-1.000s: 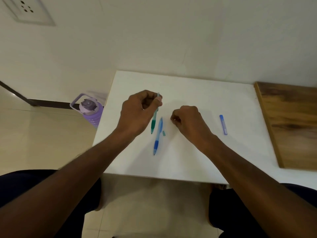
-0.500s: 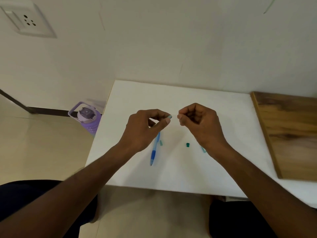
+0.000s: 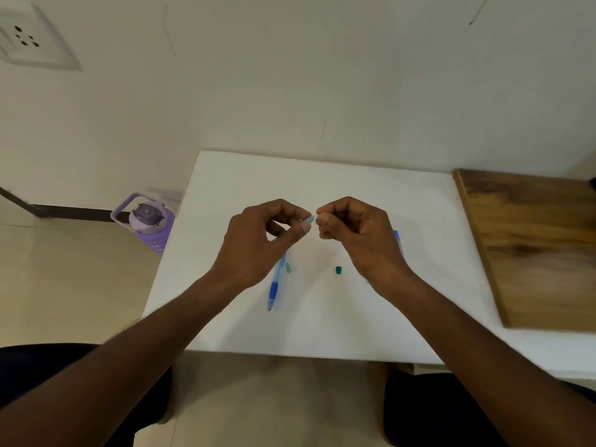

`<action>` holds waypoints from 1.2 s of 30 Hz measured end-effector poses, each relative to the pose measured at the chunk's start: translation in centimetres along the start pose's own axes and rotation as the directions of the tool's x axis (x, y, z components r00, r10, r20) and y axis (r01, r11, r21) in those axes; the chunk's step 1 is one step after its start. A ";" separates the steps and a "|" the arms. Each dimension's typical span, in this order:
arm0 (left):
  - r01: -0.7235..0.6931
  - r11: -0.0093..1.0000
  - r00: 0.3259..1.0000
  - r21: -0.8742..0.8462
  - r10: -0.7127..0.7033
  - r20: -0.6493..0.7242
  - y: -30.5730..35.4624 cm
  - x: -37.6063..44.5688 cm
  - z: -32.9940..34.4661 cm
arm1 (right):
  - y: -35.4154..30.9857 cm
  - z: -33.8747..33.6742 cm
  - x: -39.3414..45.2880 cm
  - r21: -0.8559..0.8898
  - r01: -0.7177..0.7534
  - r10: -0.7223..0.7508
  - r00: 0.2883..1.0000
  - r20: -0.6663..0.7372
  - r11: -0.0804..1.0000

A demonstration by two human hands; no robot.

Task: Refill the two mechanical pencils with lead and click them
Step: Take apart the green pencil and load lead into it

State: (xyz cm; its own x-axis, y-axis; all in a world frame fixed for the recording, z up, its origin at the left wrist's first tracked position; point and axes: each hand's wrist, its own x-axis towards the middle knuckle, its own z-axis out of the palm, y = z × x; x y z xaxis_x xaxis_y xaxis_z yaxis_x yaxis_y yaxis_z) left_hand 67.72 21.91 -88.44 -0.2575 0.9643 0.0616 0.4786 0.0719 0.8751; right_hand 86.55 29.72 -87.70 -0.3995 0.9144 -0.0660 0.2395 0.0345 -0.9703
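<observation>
Above the table's (image 3: 225, 195) middle, left hand (image 3: 258, 243) pinches the green pencil's (image 3: 309, 219) end; right hand (image 3: 358, 233) pinches, perhaps lead, too thin to tell.

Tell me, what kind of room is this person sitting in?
Probably a plain room at home or in an office, set up as a small work spot. There is a white table against a bare wall, a wall socket, a tiled floor, and a purple water bottle standing beside the table.

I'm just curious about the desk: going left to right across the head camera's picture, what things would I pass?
Wall socket → purple water bottle → blue pencil → pale green cap → dark green cap → wooden board.
</observation>
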 end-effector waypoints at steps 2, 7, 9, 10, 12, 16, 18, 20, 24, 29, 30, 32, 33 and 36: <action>-0.003 1.000 1.000 0.006 0.003 0.000 -0.1 0.1 0.0 | 0.1 0.1 0.1 0.011 -0.002 0.002 1.000 0.007 1.000; -0.046 0.999 0.999 -0.010 0.046 0.003 -0.1 0.0 -0.1 | 0.1 0.2 0.0 0.036 -0.010 0.010 1.000 0.019 0.999; -0.062 0.998 0.998 -0.011 0.062 0.004 0.0 -0.1 -0.1 | 0.0 0.2 0.0 0.058 -0.010 0.008 0.999 0.034 0.998; -0.065 0.998 0.998 -0.008 0.065 0.003 0.0 -0.1 -0.2 | -0.1 0.1 0.0 0.057 -0.006 0.004 0.999 0.043 0.998; -0.081 0.997 0.997 0.002 0.081 0.000 0.0 -0.1 -0.2 | -0.3 -0.1 0.1 -0.011 0.023 -0.022 0.998 0.060 1.000; -0.135 0.990 0.991 0.052 0.133 0.026 -0.1 -0.1 -0.4 | -0.8 -1.3 0.3 -0.200 0.084 -0.057 0.989 0.134 0.976; -0.154 0.986 0.988 0.072 0.151 0.044 -0.1 -0.2 -0.3 | -1.0 -1.7 0.5 -0.231 0.081 -0.041 0.984 0.174 0.969; -0.171 0.982 0.985 0.079 0.168 0.051 -0.3 -0.3 -0.2 | -1.1 -1.8 0.5 -0.219 0.065 -0.021 0.979 0.201 0.974; -0.199 0.979 0.979 0.048 0.197 0.049 -0.2 -0.5 -0.3 | -1.1 -1.7 0.3 -0.057 -0.057 0.069 0.967 0.246 0.997; -0.204 0.979 0.978 -0.013 0.204 0.032 0.1 -0.8 -0.2 | -1.0 -1.9 -0.2 0.269 -0.352 0.237 0.894 0.380 0.897; -0.205 0.978 0.978 -0.034 0.206 0.034 0.2 -0.8 -0.2 | -1.0 -1.9 -0.3 0.353 -0.450 0.290 0.859 0.422 0.821; -0.215 0.975 0.975 -0.054 0.217 0.048 0.3 -0.8 -0.3 | -1.1 -1.9 -0.4 0.444 -0.571 0.355 0.802 0.481 0.690; -0.223 0.974 0.973 -0.050 0.225 0.055 0.4 -0.7 -0.4 | -1.2 -2.0 -0.4 0.453 -0.601 0.374 0.784 0.496 0.659; -0.228 0.972 0.971 -0.049 0.231 0.068 0.4 -0.8 -0.4 | -1.4 -2.1 -0.5 0.460 -0.664 0.411 0.737 0.537 0.590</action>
State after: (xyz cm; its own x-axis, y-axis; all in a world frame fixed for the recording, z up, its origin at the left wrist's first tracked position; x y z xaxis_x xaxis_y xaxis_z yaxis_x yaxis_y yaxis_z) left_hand 67.76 21.09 -87.91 -0.0825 0.9698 0.2295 0.4830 -0.1626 0.8604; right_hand 88.29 30.03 -85.79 -0.6707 0.4712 -0.5728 -0.0002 -0.7723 -0.6352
